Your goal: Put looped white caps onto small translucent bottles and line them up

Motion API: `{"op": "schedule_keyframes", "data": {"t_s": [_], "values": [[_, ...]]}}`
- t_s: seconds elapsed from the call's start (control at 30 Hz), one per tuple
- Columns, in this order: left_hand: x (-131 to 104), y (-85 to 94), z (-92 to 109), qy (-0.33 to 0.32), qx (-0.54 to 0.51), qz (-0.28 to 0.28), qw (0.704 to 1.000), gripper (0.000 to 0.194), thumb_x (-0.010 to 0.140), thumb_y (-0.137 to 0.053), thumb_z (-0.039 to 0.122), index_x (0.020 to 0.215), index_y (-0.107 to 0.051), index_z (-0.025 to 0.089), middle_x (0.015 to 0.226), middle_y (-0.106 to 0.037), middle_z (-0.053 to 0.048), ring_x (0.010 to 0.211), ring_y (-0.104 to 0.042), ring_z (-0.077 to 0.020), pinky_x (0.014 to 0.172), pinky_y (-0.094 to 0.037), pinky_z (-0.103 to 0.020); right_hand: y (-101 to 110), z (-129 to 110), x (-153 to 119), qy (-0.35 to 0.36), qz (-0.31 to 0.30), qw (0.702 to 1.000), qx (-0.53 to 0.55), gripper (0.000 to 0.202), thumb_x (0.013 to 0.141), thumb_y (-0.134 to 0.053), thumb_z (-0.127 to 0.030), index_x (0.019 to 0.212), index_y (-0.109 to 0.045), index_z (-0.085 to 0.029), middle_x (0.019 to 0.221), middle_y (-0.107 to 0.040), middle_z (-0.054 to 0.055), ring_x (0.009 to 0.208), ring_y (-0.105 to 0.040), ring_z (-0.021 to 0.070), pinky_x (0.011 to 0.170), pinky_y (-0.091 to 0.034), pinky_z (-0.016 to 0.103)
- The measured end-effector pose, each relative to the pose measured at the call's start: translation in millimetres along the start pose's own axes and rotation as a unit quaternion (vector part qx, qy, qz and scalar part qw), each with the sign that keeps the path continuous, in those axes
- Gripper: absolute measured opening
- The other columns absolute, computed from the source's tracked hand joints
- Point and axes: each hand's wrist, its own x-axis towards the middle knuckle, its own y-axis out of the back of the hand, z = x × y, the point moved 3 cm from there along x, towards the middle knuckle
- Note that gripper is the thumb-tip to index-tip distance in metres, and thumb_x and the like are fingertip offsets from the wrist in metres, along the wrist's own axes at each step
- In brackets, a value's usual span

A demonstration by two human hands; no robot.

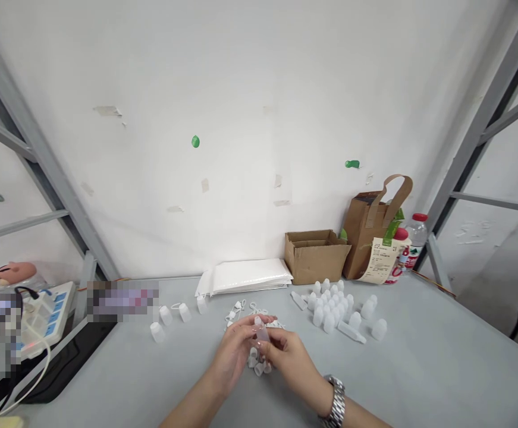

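Observation:
A small translucent plastic bottle [262, 334] with a narrow tip stands between my hands. My left hand [235, 349] has its thumb and fingers around it from the left. From the other side, my right hand [291, 355] pinches it lower down. Small white caps [259, 368] lie under and just in front of the hands, partly hidden by them. Behind the hands are white looped pieces [237, 309]. Several similar bottles [329, 306] stand clustered to the right, with a slim bottle [351, 332] lying on its side. On the left stand a few white-topped bottles [157, 332], some with loops.
White flat packages [250, 277] are stacked against the wall. Beside them stand an open cardboard box [316, 261], a brown paper bag [361, 232] and a red-capped bottle [417, 238]. At far left are a power strip [56, 321] with cables and a black flat object [69, 362].

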Motion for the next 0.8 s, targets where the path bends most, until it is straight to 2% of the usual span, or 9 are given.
{"op": "schedule_keyframes", "data": {"t_s": [0.1, 0.17, 0.23, 0.33, 0.4, 0.63, 0.8], "values": [[0.1, -1.0, -0.8, 0.013, -0.016, -0.022, 1.000, 0.027, 0.072, -0.050, 0.027, 0.090, -0.065, 0.013, 0.095, -0.065, -0.011, 0.062, -0.058, -0.0172, 0.052, -0.044, -0.028, -1.0, -2.0, 2.6, -0.023, -0.022, 0.997, 0.064, 0.037, 0.069, -0.061, -0.050, 0.056, -0.051, -0.016, 0.049, -0.043, -0.005, 0.046, -0.040, 0.0083, 0.048, -0.032, 0.022], [0.8, 0.5, -1.5, 0.018, -0.029, -0.023, 0.999, 0.028, 0.072, -0.051, 0.027, 0.090, -0.065, 0.013, 0.094, -0.065, -0.011, 0.063, -0.059, -0.0182, 0.051, -0.044, -0.028, -1.3, -2.8, 3.7, -0.032, -0.034, 0.995, 0.093, 0.041, 0.064, -0.063, -0.054, 0.056, -0.053, -0.015, 0.049, -0.046, -0.005, 0.045, -0.042, 0.0084, 0.048, -0.033, 0.022], [1.8, 3.3, -2.0, 0.022, -0.047, -0.013, 0.999, 0.028, 0.071, -0.052, 0.027, 0.090, -0.066, 0.013, 0.096, -0.065, -0.011, 0.075, -0.060, -0.0215, 0.056, -0.046, -0.029, -1.5, -2.9, 4.1, -0.038, -0.045, 0.991, 0.122, 0.042, 0.063, -0.063, -0.055, 0.056, -0.055, -0.015, 0.050, -0.049, -0.004, 0.046, -0.043, 0.0085, 0.049, -0.033, 0.023], [2.7, 6.4, -2.8, 0.040, -0.082, -0.007, 0.996, 0.027, 0.071, -0.052, 0.025, 0.090, -0.067, 0.013, 0.100, -0.065, -0.011, 0.096, -0.056, -0.0246, 0.072, -0.046, -0.031, -2.3, -2.3, 3.2, -0.056, -0.069, 0.981, 0.170, 0.042, 0.063, -0.064, -0.054, 0.056, -0.056, -0.014, 0.051, -0.050, -0.003, 0.046, -0.043, 0.0080, 0.049, -0.031, 0.022], [2.9, 6.9, -3.6, 0.058, -0.103, -0.007, 0.993, 0.027, 0.071, -0.052, 0.026, 0.090, -0.066, 0.013, 0.100, -0.066, -0.011, 0.103, -0.054, -0.0247, 0.079, -0.044, -0.031, -2.9, -3.0, 1.7, -0.069, -0.082, 0.974, 0.199, 0.040, 0.065, -0.064, -0.052, 0.056, -0.056, -0.014, 0.052, -0.050, -0.003, 0.046, -0.042, 0.0074, 0.049, -0.029, 0.021], [3.1, 6.8, -7.7, 0.105, -0.148, -0.012, 0.983, 0.024, 0.072, -0.049, 0.025, 0.086, -0.065, 0.012, 0.087, -0.068, -0.010, 0.096, -0.058, -0.0236, 0.078, -0.044, -0.032, -5.1, -9.3, -2.1, -0.065, -0.121, 0.957, 0.254, 0.034, 0.068, -0.065, -0.045, 0.058, -0.058, -0.012, 0.053, -0.051, -0.002, 0.046, -0.041, 0.0067, 0.050, -0.029, 0.021], [2.7, 4.7, -6.0, 0.089, -0.166, -0.029, 0.982, 0.022, 0.074, -0.048, 0.022, 0.090, -0.062, 0.014, 0.086, -0.067, -0.009, 0.089, -0.060, -0.0213, 0.075, -0.045, -0.032, -2.6, -6.3, 0.6, -0.058, -0.120, 0.964, 0.228, 0.036, 0.068, -0.064, -0.045, 0.056, -0.056, -0.013, 0.051, -0.050, -0.002, 0.045, -0.042, 0.0067, 0.049, -0.029, 0.021]]}}
